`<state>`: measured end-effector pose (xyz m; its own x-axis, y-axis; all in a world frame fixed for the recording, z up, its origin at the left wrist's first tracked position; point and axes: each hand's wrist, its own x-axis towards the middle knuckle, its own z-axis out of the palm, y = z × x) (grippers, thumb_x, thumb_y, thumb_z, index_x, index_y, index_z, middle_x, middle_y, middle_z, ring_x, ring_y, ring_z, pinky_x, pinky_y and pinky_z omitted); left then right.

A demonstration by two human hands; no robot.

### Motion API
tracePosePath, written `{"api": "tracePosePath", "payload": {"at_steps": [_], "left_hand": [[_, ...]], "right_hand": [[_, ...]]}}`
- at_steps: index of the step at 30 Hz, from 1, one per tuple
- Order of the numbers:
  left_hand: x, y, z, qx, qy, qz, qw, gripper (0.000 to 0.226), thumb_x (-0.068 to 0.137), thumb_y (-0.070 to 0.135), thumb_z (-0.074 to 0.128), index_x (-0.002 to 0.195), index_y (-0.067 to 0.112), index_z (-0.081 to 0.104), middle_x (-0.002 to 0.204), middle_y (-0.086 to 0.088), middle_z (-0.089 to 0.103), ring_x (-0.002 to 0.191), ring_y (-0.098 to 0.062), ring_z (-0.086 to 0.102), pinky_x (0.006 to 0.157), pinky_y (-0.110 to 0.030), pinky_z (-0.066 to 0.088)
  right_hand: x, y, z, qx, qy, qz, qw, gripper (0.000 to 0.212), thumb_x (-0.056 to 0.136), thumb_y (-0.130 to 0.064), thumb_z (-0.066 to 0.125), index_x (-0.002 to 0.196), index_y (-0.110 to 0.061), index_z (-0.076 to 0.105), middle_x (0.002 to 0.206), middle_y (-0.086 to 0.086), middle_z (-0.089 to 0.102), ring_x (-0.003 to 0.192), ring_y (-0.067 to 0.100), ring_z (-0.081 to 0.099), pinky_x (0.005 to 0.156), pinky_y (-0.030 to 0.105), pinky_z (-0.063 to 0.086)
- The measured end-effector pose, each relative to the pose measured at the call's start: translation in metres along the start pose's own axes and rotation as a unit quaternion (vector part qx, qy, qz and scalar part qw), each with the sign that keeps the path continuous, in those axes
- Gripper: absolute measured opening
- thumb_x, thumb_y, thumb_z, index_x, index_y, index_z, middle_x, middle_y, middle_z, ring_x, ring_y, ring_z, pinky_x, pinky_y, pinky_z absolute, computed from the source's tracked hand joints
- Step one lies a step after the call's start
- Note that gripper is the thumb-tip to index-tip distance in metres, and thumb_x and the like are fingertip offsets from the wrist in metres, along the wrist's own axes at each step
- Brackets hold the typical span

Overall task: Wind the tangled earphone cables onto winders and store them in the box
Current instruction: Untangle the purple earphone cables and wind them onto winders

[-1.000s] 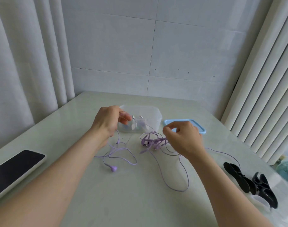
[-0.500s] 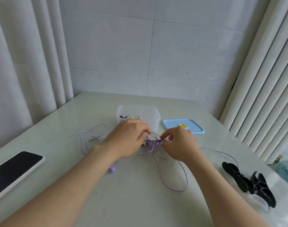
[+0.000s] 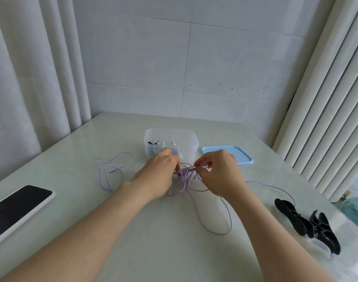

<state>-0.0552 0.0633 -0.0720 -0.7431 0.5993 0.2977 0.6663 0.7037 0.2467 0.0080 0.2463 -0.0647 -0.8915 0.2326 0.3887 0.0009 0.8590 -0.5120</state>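
The purple cable tangle (image 3: 185,174) is lying on the table (image 3: 174,251), just in front of the clear box (image 3: 191,139). The left hand (image 3: 159,177) is gripping it with curled fingers, and the right hand (image 3: 220,174) is pinching one strand between thumb and forefinger.

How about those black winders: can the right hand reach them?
Probably yes. The black winders lie on the right hand's own side, only loose purple cable between, but its fingers pinch the tangle.
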Motion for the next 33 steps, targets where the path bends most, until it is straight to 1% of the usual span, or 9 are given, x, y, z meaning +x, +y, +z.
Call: {"api": "tracePosePath", "payload": {"at_steps": [3, 7, 12, 16, 20, 22, 26, 30, 33], "left_hand": [[-0.001, -0.001, -0.001, 0.007, -0.02, 0.011, 1.0, 0.047, 0.089, -0.011, 0.048, 0.12, 0.019, 0.068, 0.112, 0.001, 0.039, 0.108, -0.026, 0.056, 0.089, -0.033, 0.047], [0.0, 0.0, -0.007, -0.012, 0.042, 0.011, 0.999, 0.034, 0.094, -0.001, 0.048, 0.107, 0.015, 0.075, 0.109, 0.001, 0.04, 0.109, -0.026, 0.045, 0.099, -0.034, 0.042], [0.0, 0.003, -0.017, -0.115, 0.092, -0.016, 0.989, 0.039, 0.091, -0.008, 0.047, 0.1, 0.013, 0.078, 0.106, 0.002, 0.044, 0.089, -0.019, 0.052, 0.082, -0.028, 0.043], [0.001, 0.006, -0.025, -0.198, 0.099, -0.047, 0.974, 0.028, 0.095, 0.008, 0.058, 0.095, 0.023, 0.083, 0.091, 0.007, 0.056, 0.077, -0.006, 0.052, 0.069, -0.006, 0.034], [0.003, 0.002, -0.027, -0.346, 0.039, -0.08, 0.934, 0.035, 0.096, 0.045, 0.065, 0.086, 0.016, 0.082, 0.083, -0.001, 0.073, 0.079, -0.011, 0.062, 0.088, -0.031, 0.051], [0.001, 0.0, -0.026, -0.369, 0.045, -0.078, 0.925, 0.04, 0.09, 0.055, 0.074, 0.082, 0.017, 0.082, 0.077, 0.002, 0.072, 0.076, -0.015, 0.062, 0.084, -0.033, 0.052], [0.001, -0.002, -0.025, -0.347, 0.058, -0.077, 0.933, 0.012, 0.088, 0.032, 0.082, 0.08, 0.024, 0.083, 0.078, 0.007, 0.077, 0.08, -0.019, 0.071, 0.076, -0.027, 0.053], [0.005, -0.008, -0.019, -0.327, 0.068, -0.085, 0.939, 0.01, 0.092, 0.031, 0.078, 0.083, 0.028, 0.082, 0.074, 0.008, 0.074, 0.069, -0.005, 0.061, 0.072, -0.022, 0.048], [0.008, -0.015, -0.016, -0.349, 0.06, -0.085, 0.931, 0.016, 0.098, 0.026, 0.07, 0.088, 0.027, 0.082, 0.087, 0.011, 0.078, 0.086, -0.005, 0.071, 0.089, -0.03, 0.054]], "right_hand": [[0.0, -0.004, -0.001, 0.023, 0.008, -0.019, 1.0, 0.012, 0.092, -0.014, 0.074, 0.096, -0.022, 0.082, 0.084, -0.015, 0.074, 0.083, 0.005, 0.065, 0.08, 0.02, 0.047], [0.001, -0.006, 0.0, 0.053, 0.014, -0.041, 0.998, 0.013, 0.097, -0.014, 0.068, 0.096, -0.022, 0.078, 0.085, -0.014, 0.075, 0.083, 0.001, 0.067, 0.073, 0.01, 0.047], [0.002, -0.007, 0.0, 0.086, 0.017, -0.031, 0.996, 0.016, 0.1, -0.013, 0.064, 0.097, -0.02, 0.078, 0.084, -0.011, 0.077, 0.083, 0.004, 0.07, 0.076, 0.02, 0.054], [0.004, -0.005, -0.003, 0.107, 0.021, -0.015, 0.994, 0.016, 0.102, -0.018, 0.062, 0.096, -0.018, 0.076, 0.077, -0.012, 0.075, 0.076, 0.011, 0.069, 0.071, 0.029, 0.053], [0.003, -0.005, -0.003, 0.115, 0.023, -0.041, 0.992, 0.016, 0.101, -0.019, 0.064, 0.094, -0.025, 0.077, 0.074, -0.015, 0.071, 0.072, 0.006, 0.066, 0.066, 0.023, 0.049], [0.002, -0.006, -0.004, 0.16, 0.031, -0.029, 0.986, 0.014, 0.1, -0.022, 0.067, 0.093, -0.024, 0.079, 0.075, -0.013, 0.074, 0.075, 0.004, 0.069, 0.066, 0.019, 0.051], [0.001, -0.01, -0.009, 0.259, 0.049, 0.006, 0.965, 0.01, 0.098, -0.024, 0.072, 0.097, -0.018, 0.079, 0.084, -0.008, 0.08, 0.083, 0.012, 0.076, 0.081, 0.036, 0.061], [0.002, -0.011, -0.009, 0.295, 0.055, 0.007, 0.954, 0.012, 0.103, -0.023, 0.066, 0.099, -0.014, 0.075, 0.087, -0.002, 0.08, 0.086, 0.016, 0.077, 0.088, 0.044, 0.062], [0.002, -0.012, -0.01, 0.339, 0.03, 0.029, 0.94, 0.016, 0.107, -0.02, 0.059, 0.101, -0.011, 0.07, 0.09, 0.003, 0.079, 0.09, 0.02, 0.075, 0.086, 0.036, 0.06]]}}
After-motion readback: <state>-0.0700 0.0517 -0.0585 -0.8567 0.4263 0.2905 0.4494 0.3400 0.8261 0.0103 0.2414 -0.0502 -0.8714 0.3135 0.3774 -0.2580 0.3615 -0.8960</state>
